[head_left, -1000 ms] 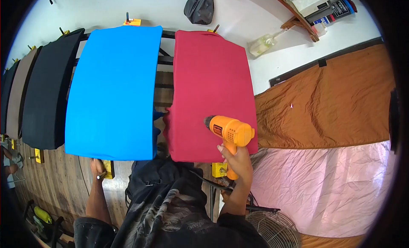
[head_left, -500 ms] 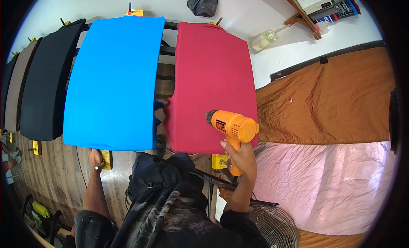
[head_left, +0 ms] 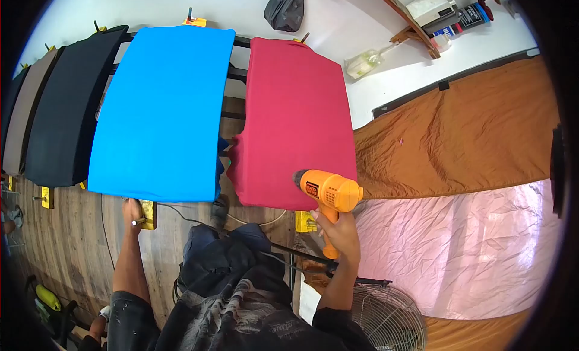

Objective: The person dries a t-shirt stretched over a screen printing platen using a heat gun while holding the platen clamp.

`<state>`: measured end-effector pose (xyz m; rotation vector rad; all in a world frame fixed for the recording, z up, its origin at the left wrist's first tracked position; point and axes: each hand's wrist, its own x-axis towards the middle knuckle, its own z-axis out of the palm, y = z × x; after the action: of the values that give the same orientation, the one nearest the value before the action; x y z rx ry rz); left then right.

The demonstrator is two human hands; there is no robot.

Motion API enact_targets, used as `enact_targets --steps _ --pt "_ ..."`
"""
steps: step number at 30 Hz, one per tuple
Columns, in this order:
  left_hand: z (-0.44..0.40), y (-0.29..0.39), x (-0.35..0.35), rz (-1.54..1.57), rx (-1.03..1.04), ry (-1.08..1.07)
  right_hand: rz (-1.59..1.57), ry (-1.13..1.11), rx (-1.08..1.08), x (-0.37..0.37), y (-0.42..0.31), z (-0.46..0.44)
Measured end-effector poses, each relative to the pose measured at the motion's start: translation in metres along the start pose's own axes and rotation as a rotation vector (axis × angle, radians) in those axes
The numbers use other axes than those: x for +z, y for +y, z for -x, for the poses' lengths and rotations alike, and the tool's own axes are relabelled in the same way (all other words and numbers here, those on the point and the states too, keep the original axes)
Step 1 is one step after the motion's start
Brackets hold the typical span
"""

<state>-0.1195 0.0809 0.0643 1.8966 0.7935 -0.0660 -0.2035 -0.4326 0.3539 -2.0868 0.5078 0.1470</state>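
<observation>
My right hand (head_left: pixel 339 233) is wrapped round the handle of an orange heat gun (head_left: pixel 333 189). Its dark nozzle points left, above the near part of a panel covered in red fabric (head_left: pixel 295 115). My left hand (head_left: pixel 131 211) is at the near edge of a panel covered in bright blue fabric (head_left: pixel 163 109), beside a yellow clamp block (head_left: pixel 148 214). That edge hides its fingers, so their grip does not show. Bunched fabric hangs along the red panel's left side.
More covered panels, including a black one (head_left: pixel 72 109) and a brown one (head_left: pixel 30 109), stand leftward. A fan (head_left: pixel 389 321) is below right. Orange and pink sheets hang right. A shelf (head_left: pixel 410 19) holds bottles. Parts of another person show at the left edge.
The view has shifted slightly. The heat gun has moved a little down and left relative to the red panel's near edge, with my right hand on it. My left hand stays at the blue panel.
</observation>
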Motion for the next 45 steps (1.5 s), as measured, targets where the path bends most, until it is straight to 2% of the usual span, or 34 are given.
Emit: enact_targets --steps 2,5,7,10,13,17,20,22,25,28,32,35,37,38,41,44,45 --pt "0.003 0.001 0.0 0.022 -0.026 0.0 0.032 0.078 -0.039 0.007 0.012 0.007" --pt "0.009 0.016 0.002 0.031 -0.04 0.011 -0.033 -0.017 0.076 0.003 -0.006 0.022" --pt "0.006 0.015 0.003 -0.008 -0.035 0.048 -0.02 0.03 0.033 0.008 0.001 0.023" --pt "0.002 0.014 -0.01 -0.103 0.048 -0.155 -0.036 0.026 0.071 0.009 -0.004 0.029" --pt "-0.004 0.004 0.0 -0.106 0.093 0.013 -0.025 0.024 0.088 0.01 -0.006 0.032" --pt "0.01 0.025 -0.003 -0.081 0.009 -0.042 -0.042 0.06 0.018 0.016 0.011 0.032" --pt "0.013 0.029 -0.001 -0.068 -0.009 -0.008 -0.088 -0.021 0.109 0.014 -0.002 0.041" --pt "0.026 0.046 -0.004 -0.074 -0.003 -0.029 -0.086 0.057 0.06 0.023 0.0 0.042" --pt "0.033 0.06 0.0 -0.117 0.012 0.08 -0.099 0.055 0.065 0.021 -0.005 0.045" --pt "0.031 0.055 -0.002 -0.139 0.074 0.091 -0.133 0.058 0.098 0.02 -0.008 0.045" --pt "0.032 0.056 -0.001 -0.095 0.016 0.07 -0.134 0.097 0.148 0.022 -0.005 0.04" --pt "0.032 0.056 0.001 -0.081 0.016 0.081 -0.06 0.024 0.142 0.013 -0.005 0.041" --pt "0.024 0.039 0.003 -0.106 0.062 0.124 -0.053 0.097 0.08 0.019 0.004 0.034" --pt "0.005 0.01 -0.001 -0.127 0.131 0.035 -0.046 0.128 0.056 0.021 0.007 0.035" --pt "0.015 0.028 0.001 -0.11 0.044 0.073 -0.044 0.13 0.091 0.017 -0.003 0.038" --pt "0.026 0.04 0.001 -0.098 0.098 0.126 -0.043 0.127 0.136 0.017 0.001 0.037" --pt "0.028 0.041 0.0 -0.105 0.104 0.13 0.002 0.142 0.082 0.02 0.006 0.036"
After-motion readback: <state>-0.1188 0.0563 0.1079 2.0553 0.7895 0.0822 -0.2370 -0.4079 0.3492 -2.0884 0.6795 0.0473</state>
